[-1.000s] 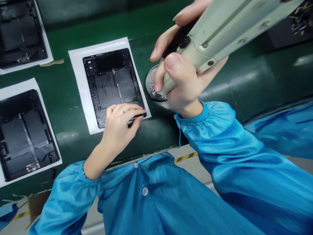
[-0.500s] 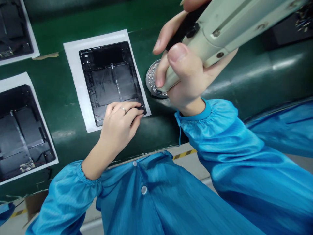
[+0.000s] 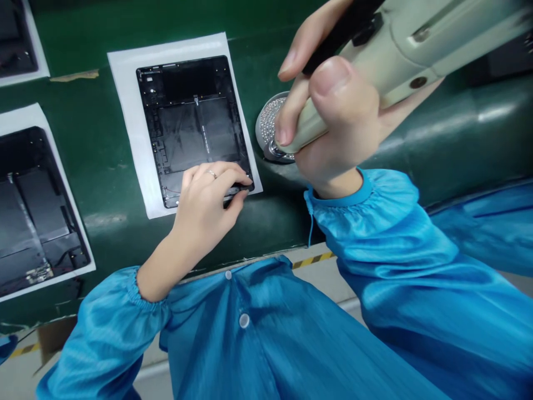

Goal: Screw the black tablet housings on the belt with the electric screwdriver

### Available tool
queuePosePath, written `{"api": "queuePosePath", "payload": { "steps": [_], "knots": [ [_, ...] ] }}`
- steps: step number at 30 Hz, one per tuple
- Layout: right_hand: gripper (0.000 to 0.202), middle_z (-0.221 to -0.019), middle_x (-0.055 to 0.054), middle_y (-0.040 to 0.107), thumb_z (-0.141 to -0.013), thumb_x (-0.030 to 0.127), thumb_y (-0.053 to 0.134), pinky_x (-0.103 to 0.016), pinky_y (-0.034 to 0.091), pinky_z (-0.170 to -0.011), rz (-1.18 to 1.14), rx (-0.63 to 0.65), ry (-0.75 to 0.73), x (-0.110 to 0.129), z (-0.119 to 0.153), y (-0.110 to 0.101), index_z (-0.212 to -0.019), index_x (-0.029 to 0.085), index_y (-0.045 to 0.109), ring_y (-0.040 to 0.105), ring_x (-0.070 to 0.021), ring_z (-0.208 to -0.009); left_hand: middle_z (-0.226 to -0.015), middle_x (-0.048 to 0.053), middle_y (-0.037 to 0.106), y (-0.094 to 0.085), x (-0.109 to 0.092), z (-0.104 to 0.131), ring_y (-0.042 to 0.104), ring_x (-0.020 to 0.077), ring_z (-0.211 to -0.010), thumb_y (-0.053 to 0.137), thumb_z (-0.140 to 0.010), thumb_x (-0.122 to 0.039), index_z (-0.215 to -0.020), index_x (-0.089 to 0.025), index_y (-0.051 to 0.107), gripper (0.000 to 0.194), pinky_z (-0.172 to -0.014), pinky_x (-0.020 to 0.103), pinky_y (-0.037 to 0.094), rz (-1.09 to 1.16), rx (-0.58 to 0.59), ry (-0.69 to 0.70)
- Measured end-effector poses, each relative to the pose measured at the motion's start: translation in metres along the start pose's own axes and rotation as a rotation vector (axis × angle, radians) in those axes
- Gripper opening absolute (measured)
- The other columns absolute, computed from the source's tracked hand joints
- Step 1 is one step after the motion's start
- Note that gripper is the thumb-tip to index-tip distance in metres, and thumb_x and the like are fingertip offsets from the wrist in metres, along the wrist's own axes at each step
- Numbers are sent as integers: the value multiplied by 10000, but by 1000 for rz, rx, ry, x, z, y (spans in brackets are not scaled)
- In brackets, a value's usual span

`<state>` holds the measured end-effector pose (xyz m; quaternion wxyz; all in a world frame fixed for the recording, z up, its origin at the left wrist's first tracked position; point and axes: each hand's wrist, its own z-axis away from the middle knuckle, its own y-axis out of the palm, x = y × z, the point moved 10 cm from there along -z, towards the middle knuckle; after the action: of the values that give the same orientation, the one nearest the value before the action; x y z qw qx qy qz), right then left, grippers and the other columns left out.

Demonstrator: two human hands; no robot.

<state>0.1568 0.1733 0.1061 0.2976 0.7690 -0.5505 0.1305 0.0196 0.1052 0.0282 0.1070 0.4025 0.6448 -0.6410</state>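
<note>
An open black tablet housing [image 3: 191, 125] lies face up on a white sheet [image 3: 129, 130] on the green table [image 3: 112, 183], its inner parts showing and a pale strip [image 3: 205, 139] running down its middle. The left hand [image 3: 210, 200], with a ring on one finger, lies over the near right corner of this tablet housing, its fingers close together and bent over the corner and its thumb drawn in beside the near edge; whether they pinch anything cannot be told. The right hand [image 3: 345, 116] is closed around a pale electric screwdriver [image 3: 387, 61], thumb on the near side and fingers wrapped about the body, to the right of the tablet housing. The screwdriver slants down toward the housing, its narrow end over a round dish of small screws [image 3: 268, 119], just right of the white sheet; whether the tip touches the screws cannot be told. Left of the tablet housing lies a second open housing [image 3: 35, 216] on its own white sheet, and farther off to the upper left a third housing [image 3: 14, 41], partly cut off. A torn brown strip [image 3: 75, 76] lies between the third housing and the middle one.
</note>
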Motion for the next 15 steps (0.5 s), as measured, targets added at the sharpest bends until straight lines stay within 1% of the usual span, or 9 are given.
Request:
{"api": "queuePosePath", "payload": {
  "steps": [1, 3, 5, 6, 8, 10, 12, 13, 15],
  "knots": [
    [227, -941, 28, 731, -964, 175, 711, -37, 448, -460, -14, -22, 11, 1, 1, 0, -1150, 208, 837, 525, 16, -520, -1254, 4, 843, 1, 1, 0, 753, 259, -1220, 700, -1043, -168, -1113, -272, 755, 137, -1100, 472, 471, 1, 4, -17],
    [170, -898, -1, 743, -945, 133, 695, -11, 435, -466, -19, -47, 22, 4, 2, 4, -998, 168, 853, 535, 17, -521, -1221, 8, 844, 2, 2, -1, 751, 269, -1192, 698, -1036, -173, -1123, -274, 755, 145, -1087, 478, 473, -8, 9, -42],
    [161, -878, 3, 744, -924, 104, 676, -6, 434, -480, -12, -38, 9, 11, 2, 10, -910, 154, 828, 536, 23, -519, -1282, 23, 832, 3, 1, -1, 741, 282, -1223, 685, -1034, -170, -1163, -270, 750, 176, -1090, 484, 473, -19, 7, -47],
    [169, -887, 23, 737, -921, 92, 668, -16, 437, -479, 0, -18, -5, 14, 2, 15, -935, 163, 821, 528, 26, -512, -1332, 32, 819, 3, 1, -1, 735, 289, -1245, 681, -1032, -169, -1190, -268, 744, 196, -1090, 487, 474, -20, 6, -48],
    [190, -903, 78, 707, -952, 119, 676, -49, 439, -456, 42, 27, -39, 20, 1, 22, -1059, 207, 806, 491, 28, -486, -1391, 40, 799, 3, 2, -1, 724, 302, -1265, 686, -1025, -171, -1235, -271, 733, 237, -1078, 488, 478, -10, 5, -55],
    [186, -926, 113, 682, -1005, 188, 695, -75, 425, -422, 92, 50, -76, 23, 1, 22, -1158, 255, 777, 473, 26, -459, -1362, 34, 809, 2, 3, -1, 718, 307, -1250, 700, -1025, -189, -1246, -276, 731, 239, -1058, 482, 480, -1, 10, -65],
    [154, -932, 96, 705, -1041, 245, 688, -80, 405, -402, 100, 62, -98, 23, 1, 17, -1173, 251, 767, 493, 19, -457, -1311, 24, 828, 3, 5, -2, 716, 306, -1238, 713, -1040, -225, -1246, -278, 739, 214, -1054, 477, 477, 3, 24, -68],
    [146, -943, 77, 726, -1047, 247, 684, -84, 416, -404, 99, 85, -79, 21, 1, 14, -1169, 243, 765, 516, 12, -470, -1296, 23, 835, 3, 5, -2, 716, 306, -1235, 719, -1047, -245, -1245, -277, 744, 202, -1055, 478, 475, 4, 26, -66],
    [143, -976, 39, 766, -1059, 253, 687, -97, 473, -430, 123, 174, 33, 12, 2, 13, -1184, 236, 753, 576, -9, -515, -1282, 28, 843, 2, 6, -3, 715, 313, -1229, 731, -1054, -271, -1247, -278, 754, 195, -1063, 487, 470, 8, 17, -68]
  ]
}}
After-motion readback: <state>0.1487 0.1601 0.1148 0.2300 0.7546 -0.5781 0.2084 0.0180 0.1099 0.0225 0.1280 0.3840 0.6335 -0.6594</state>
